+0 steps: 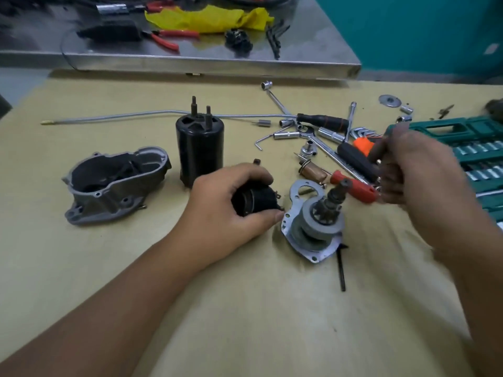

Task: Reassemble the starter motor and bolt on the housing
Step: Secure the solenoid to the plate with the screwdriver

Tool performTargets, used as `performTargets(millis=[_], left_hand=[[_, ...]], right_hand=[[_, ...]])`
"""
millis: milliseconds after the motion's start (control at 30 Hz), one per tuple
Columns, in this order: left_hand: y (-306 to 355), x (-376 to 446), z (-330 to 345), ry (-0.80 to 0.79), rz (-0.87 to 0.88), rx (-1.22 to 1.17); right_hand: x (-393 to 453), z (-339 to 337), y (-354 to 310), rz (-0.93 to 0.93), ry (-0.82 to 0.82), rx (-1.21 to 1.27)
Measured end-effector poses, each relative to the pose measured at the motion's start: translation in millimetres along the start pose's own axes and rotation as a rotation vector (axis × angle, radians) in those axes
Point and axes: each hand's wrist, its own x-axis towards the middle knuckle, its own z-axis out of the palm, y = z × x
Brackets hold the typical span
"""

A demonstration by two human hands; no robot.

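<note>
Black solenoid body [254,200]: on the bench centre, gripped by the left hand [231,205], fingers curled round it. Pinion-and-plate assembly [315,219]: just right of it. Motor casing [200,148]: upright behind. Grey housing [117,183]: left, open side up. Right hand [416,172]: blurred, fingers bent around a red-handled tool [353,186].

Tool clutter [324,131] right; bare tabletop [258,322] near.
</note>
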Motion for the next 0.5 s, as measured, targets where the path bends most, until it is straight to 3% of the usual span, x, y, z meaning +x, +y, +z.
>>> performTargets(millis=[100,200,300,433,500], left_hand=[[1,-2,2,-0.065,-0.038,0.144],[4,-5,2,-0.081,-0.095,0.190],[8,-7,-1,0.000,-0.138,0.214],[12,-8,-12,0.010,-0.183,0.385],[12,-9,-14,-0.004,-0.156,0.379]], right_hand=[[11,-6,13,0.016,0.080,-0.382],[15,3,11,-0.076,-0.054,-0.680],[20,8,19,0.018,-0.149,-1.038],[22,2,26,-0.002,-0.207,-1.064],[22,-5,32,-0.063,-0.158,-0.924]])
